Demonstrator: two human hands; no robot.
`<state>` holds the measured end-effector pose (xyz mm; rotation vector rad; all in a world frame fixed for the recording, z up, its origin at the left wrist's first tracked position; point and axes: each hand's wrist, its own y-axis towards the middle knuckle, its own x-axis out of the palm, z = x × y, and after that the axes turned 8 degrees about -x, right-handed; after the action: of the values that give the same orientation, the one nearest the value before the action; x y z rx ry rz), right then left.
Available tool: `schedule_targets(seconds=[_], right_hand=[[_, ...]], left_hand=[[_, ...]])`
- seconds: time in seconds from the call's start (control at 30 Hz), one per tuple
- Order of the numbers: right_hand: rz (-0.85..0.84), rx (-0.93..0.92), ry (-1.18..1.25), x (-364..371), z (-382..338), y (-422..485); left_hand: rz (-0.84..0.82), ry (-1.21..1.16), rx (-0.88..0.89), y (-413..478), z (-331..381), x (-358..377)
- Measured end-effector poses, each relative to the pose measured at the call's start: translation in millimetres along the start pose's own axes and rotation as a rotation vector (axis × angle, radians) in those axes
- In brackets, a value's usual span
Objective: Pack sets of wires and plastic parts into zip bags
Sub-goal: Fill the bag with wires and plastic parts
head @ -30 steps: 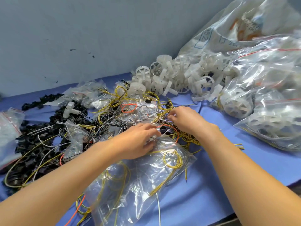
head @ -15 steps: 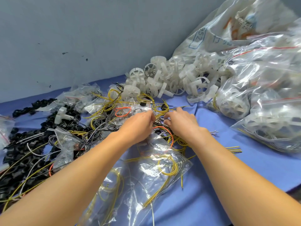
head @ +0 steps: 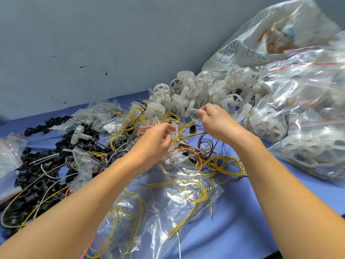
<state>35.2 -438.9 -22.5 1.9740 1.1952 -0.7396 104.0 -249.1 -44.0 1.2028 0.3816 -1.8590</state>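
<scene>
A tangle of yellow, black and orange wires (head: 130, 131) lies mid-table on the blue cloth (head: 242, 230). Behind it sits a heap of white plastic wheels (head: 186, 94). My right hand (head: 216, 124) is raised over the tangle and pinches the ends of a few thin pale wires (head: 183, 136). My left hand (head: 158, 141), lower and to the left, has curled fingers and pinches the same strands. Clear zip bags (head: 177, 193) holding yellow wire loops lie in front, under my forearms. A small black part (head: 192, 128) stands between the hands.
Black plastic rings (head: 37, 174) are piled at the left, with a white T-shaped part (head: 79, 134) on top. Flat zip bags (head: 9, 156) lie at the far left. Filled zip bags (head: 308, 128) and a big white sack (head: 280, 34) crowd the right. A grey wall stands behind.
Both hands rose from the wire pile and moved apart. The right hand went up and to the right, drawing thin wires out of the tangle.
</scene>
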Motion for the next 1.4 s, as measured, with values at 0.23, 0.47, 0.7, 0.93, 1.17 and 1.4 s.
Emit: schedule_targets(seconds=[0.23, 0.47, 0.7, 0.93, 1.17, 1.4], right_hand=[[0.0, -0.355, 0.56, -5.7, -74.8, -24.3], [-0.152, -0.416, 0.694, 23.2, -97.4, -51.6], [-0.345, -0.537, 0.391, 44.9, -101.0, -82.9], [-0.404, -0.435, 0.599, 51.6, -115.9, -93.9], [-0.413, -0.485, 0.678, 82.2, -123.4, -111.8], [-0.262, -0.518, 0.796, 90.9, -124.5, -116.0]], left_hand=[[0.373, -0.064, 0.102, -35.5, 10.7, -62.9], [0.221, -0.219, 0.137, -100.5, -17.1, -78.7], [0.294, -0.163, 0.051, -130.4, -53.7, -85.2], [0.376, -0.202, -0.081, -144.7, -67.1, -95.2], [0.25, -0.7, -0.201, -155.7, -47.7, -64.3], [0.007, -0.821, -0.195, -157.5, -42.8, -75.1]])
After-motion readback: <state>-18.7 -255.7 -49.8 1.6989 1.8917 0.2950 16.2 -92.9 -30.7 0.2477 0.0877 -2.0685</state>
